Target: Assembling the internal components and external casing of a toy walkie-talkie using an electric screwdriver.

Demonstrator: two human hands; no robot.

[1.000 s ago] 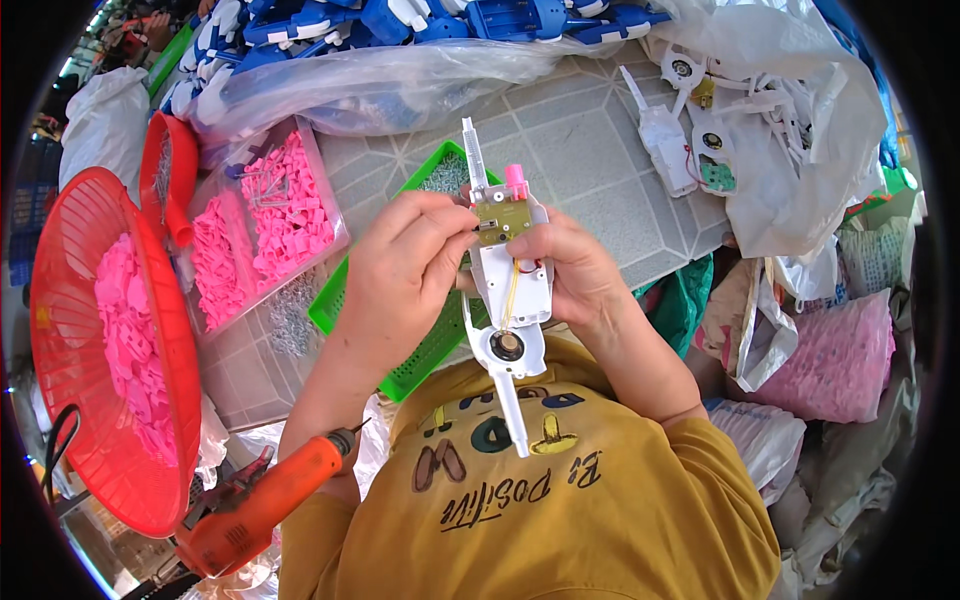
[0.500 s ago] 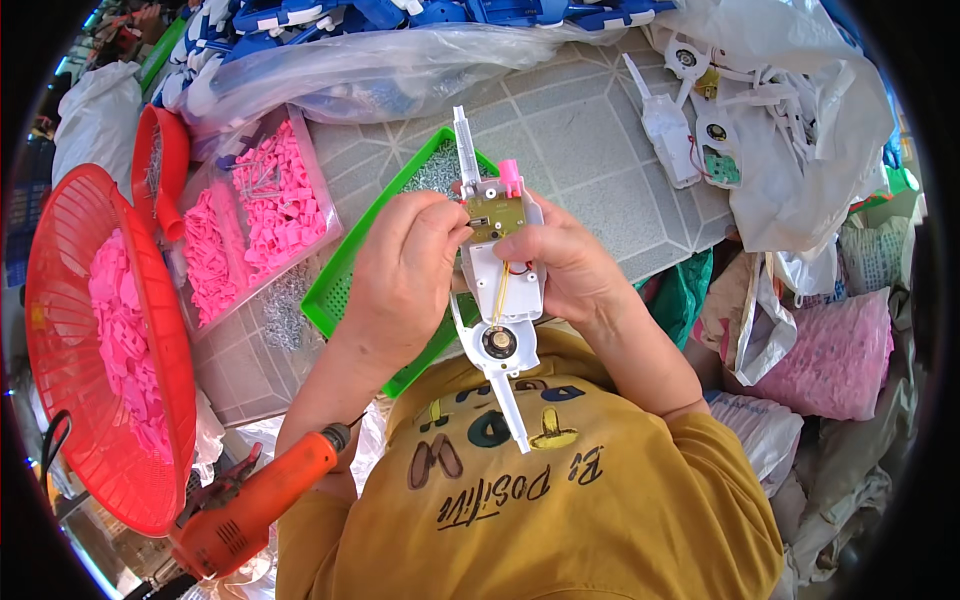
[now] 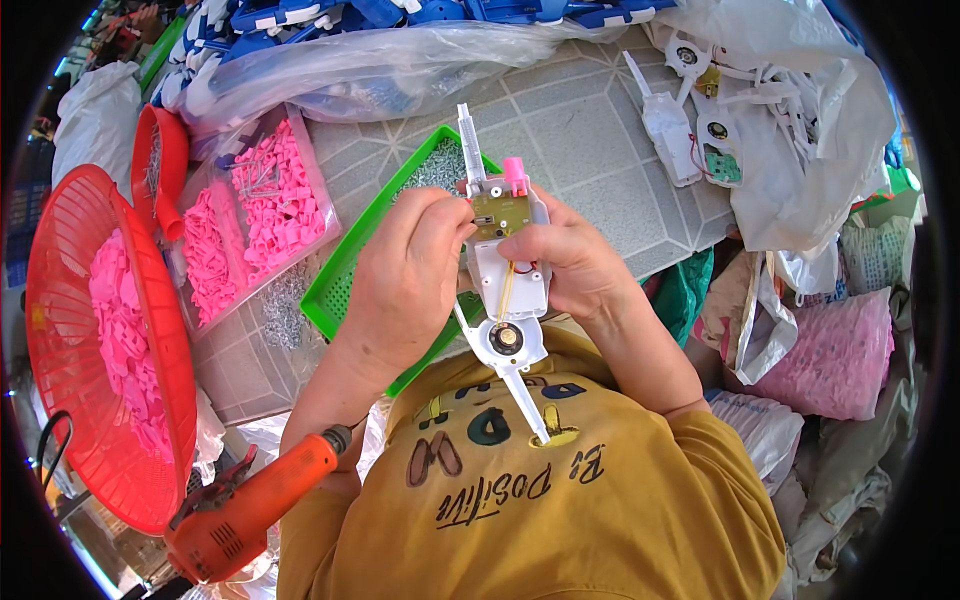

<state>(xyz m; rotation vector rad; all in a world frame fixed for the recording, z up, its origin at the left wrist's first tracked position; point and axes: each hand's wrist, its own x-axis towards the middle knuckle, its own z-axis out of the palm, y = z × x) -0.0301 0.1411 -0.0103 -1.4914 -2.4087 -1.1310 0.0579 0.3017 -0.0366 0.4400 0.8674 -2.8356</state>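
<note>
My right hand grips a white plastic housing half from its right side, the thumb lying over its middle. Set in the housing are a greenish-brown circuit board, a round black speaker and thin yellow and red wires. A pink plastic piece sits at its upper right corner. My left hand is closed, thumb and fingertips pinched together at the board's left edge. Whatever lies between those fingertips is hidden. Behind the left hand stands a green tray holding many small screws.
Pink parts fill a clear box and a red basket on the left. An orange power screwdriver hangs at lower left. More white housings lie at upper right beside plastic bags. Blue-and-white parts line the back.
The housing's lower end has swung slightly to the right, along with my right hand. My left fingertips stay at the board's left edge, almost unmoved.
</note>
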